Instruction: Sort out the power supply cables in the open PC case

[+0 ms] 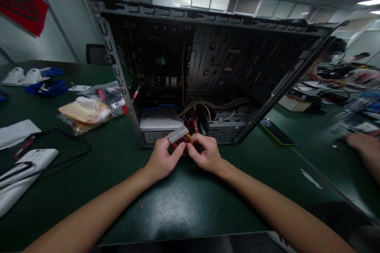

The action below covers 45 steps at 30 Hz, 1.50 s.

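Note:
An open computer case (218, 17) stands on the green table with its inside facing me. In front of its lower part, my left hand (162, 158) is closed on a wide pale power connector (178, 134) with red, yellow and black wires. My right hand (207, 152) pinches the same bundle of wires just to the right of the connector. Both thumbs nearly meet over the wires. Behind my hands sits the power supply (154, 136) at the bottom of the case, with a white sheet (160, 119) on top. Beige cables (213, 104) run rightward past the metal drive bay (228, 130).
Left of the case lie a plastic bag of parts (86, 112), a blue tray (46, 87) and a white power strip (26, 174) with a black cord. A phone (277, 131) lies to the right. Another person's hand (362, 146) rests at the right edge.

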Available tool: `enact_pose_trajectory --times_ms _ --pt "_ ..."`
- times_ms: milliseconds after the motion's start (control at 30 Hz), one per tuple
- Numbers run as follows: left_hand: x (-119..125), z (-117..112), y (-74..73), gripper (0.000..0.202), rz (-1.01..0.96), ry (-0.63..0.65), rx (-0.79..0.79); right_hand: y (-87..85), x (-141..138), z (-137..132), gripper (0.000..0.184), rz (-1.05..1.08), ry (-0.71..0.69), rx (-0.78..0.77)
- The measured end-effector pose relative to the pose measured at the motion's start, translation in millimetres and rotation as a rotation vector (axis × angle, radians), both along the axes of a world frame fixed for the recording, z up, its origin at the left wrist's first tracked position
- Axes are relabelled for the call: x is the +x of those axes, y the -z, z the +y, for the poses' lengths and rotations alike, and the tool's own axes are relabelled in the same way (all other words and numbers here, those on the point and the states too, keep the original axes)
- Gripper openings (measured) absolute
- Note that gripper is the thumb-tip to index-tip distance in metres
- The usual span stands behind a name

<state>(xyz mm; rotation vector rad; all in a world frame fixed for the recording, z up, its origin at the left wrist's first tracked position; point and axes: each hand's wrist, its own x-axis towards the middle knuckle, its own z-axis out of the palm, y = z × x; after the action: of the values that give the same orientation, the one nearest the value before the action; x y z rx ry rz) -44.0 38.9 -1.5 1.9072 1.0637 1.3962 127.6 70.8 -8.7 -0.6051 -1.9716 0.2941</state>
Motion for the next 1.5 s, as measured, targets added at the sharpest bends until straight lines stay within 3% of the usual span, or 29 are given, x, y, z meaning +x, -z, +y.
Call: enact_pose_trajectory --times_ms 233,533,767,1067,1267,1500 --pt "-3 2 5.2 0.023 0.028 -0.018 0.055 0.8 0 -1 0.005 -0.056 -0.066 0.051" --pt "-2 3 2.4 0.022 0.037 -0.012 0.055 -2.0 0 -1 0.022 -0.092 -0.043 0.055" --pt "-3 3 0.8 0.017 0.056 -0.014 0.055 1.6 1 1 0.020 -0.136 -0.041 0.056" --pt "-1 0 -5.7 0.014 0.026 -0.044 0.080 1.7 1 1 0.022 -0.017 -0.019 -0.001" --pt "-2 1 -4.1 0.013 0.031 -0.076 0.101 -0.5 0 1 0.022 -0.072 -0.046 0.043" --pt "-2 3 -5.4 0.013 0.017 -0.065 0.115 -1.3 -2 0 0.028 -0.040 0.044 -0.010"
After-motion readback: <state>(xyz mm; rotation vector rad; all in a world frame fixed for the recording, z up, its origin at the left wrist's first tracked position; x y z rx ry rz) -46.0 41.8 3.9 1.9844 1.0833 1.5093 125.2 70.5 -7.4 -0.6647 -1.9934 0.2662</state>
